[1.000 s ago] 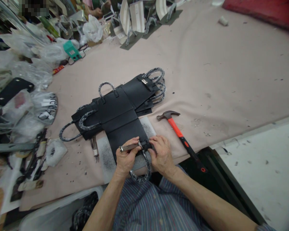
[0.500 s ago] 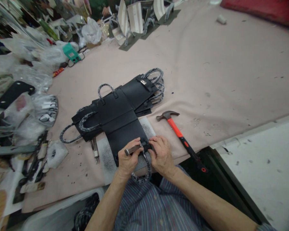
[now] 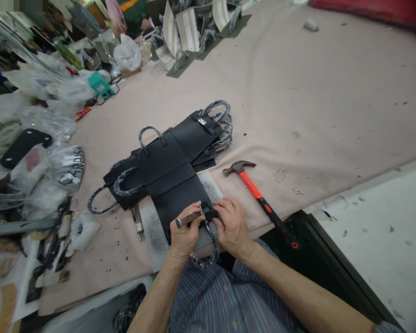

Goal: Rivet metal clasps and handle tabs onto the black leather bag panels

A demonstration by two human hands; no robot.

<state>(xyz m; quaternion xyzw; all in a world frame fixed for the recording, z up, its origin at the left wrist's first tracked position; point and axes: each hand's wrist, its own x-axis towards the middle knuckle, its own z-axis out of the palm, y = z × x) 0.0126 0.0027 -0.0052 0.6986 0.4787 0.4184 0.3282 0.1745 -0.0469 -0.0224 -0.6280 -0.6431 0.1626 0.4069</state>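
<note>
My left hand [image 3: 184, 240] is closed around a short metal rod [image 3: 186, 219], perhaps a punch, whose far end meets a dark tab on a black bag panel [image 3: 176, 196]. Pressed to the same tab [image 3: 208, 212], the fingertips of my right hand [image 3: 233, 227] pinch the panel's edge. From that edge a black-and-white wrapped handle [image 3: 213, 245] loops down toward my lap. The panel lies unfolded, its front part over a grey foam-like pad [image 3: 152, 231]. Just right of my hands rests a claw hammer [image 3: 252, 185] with a red and black grip.
More black bag pieces [image 3: 203, 134] with looped handles lie behind. A plier-like tool [image 3: 137, 222] is left of the pad. Plastic bags [image 3: 60, 125] and a green device [image 3: 100, 85] crowd the left. Pale curved pieces [image 3: 187, 30] stand at the back. A plastic bin [image 3: 93, 305] sits below.
The metal rod tilts slightly lower at its near end in my left hand. Both hands stay at the tab. The whole view has shifted a little; the hammer and bag pieces lie as before.
</note>
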